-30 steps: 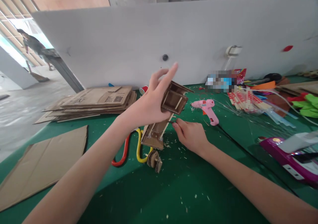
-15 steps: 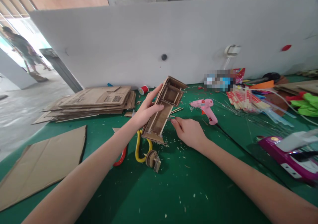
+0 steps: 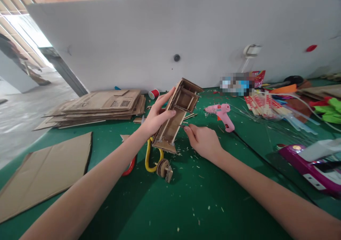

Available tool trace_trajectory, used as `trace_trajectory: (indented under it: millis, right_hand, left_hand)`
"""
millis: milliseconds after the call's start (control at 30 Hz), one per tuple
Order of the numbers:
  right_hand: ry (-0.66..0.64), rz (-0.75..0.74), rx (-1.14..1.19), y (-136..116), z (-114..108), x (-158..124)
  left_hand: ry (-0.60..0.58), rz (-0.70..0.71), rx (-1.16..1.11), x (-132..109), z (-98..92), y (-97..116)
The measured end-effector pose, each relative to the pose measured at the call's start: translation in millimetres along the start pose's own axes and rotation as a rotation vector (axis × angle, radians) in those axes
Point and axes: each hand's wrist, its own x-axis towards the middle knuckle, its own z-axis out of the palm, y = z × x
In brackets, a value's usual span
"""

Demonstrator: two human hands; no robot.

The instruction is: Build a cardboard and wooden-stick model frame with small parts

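My left hand [image 3: 155, 116] grips the left side of a long open cardboard frame [image 3: 176, 117] with inner partitions, holding it tilted with its lower end near the green table [image 3: 202, 204]. My right hand [image 3: 204, 141] rests on the table just right of the frame, fingers pinched on a small thin stick that touches the frame's edge. Below the frame lie a small cardboard wheel piece [image 3: 164, 169] and red and yellow pliers handles [image 3: 149, 159].
A pink glue gun [image 3: 222, 115] lies behind my right hand. Stacked cardboard sheets [image 3: 101, 105] sit at the back left, one large sheet [image 3: 42, 174] at the near left. A red thread spool [image 3: 153, 93], packs of sticks [image 3: 262, 105] and a purple tool [image 3: 309, 165] are around.
My left hand lowered the cardboard frame and shifted its grip from over the top end to the frame's left side. My right hand stayed pinched beside it.
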Motion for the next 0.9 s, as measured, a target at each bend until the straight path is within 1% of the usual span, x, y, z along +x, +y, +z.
trace_trajectory:
  millis: [100, 167, 333, 433, 567, 633, 800, 900]
  right_hand:
    - [-0.047, -0.109, -0.031, -0.4, 1.1, -3.3]
    - [-0.046, -0.141, -0.040, -1.2, 1.5, -4.7]
    - [0.025, -0.017, -0.008, -1.2, 1.2, -2.3]
    - [0.006, -0.044, -0.014, 0.3, 0.8, -1.2]
    - [-0.040, -0.136, -0.036, 0.1, 1.4, -4.0]
    - [-0.042, -0.154, -0.045, -0.9, 1.7, -5.3]
    - [0.017, -0.019, -0.023, -1.5, 0.3, -3.1]
    - [-0.002, -0.030, -0.029, -1.0, 0.3, -2.4]
  left_hand:
    - [0.025, 0.010, -0.096, 0.1, 0.9, -3.7]
    - [0.036, 0.009, -0.142, 0.2, 1.6, -5.0]
    - [0.041, 0.022, -0.130, 1.3, 3.7, -2.2]
    - [0.037, 0.010, -0.131, 2.0, 3.5, -2.2]
    - [0.040, 0.021, -0.119, 2.0, 2.9, -3.8]
    - [0.047, 0.017, -0.129, 1.8, 3.1, -3.3]
    - [0.037, 0.025, -0.124, 1.1, 3.9, -0.6]
    - [0.031, 0.027, -0.128, 1.2, 3.8, -0.4]
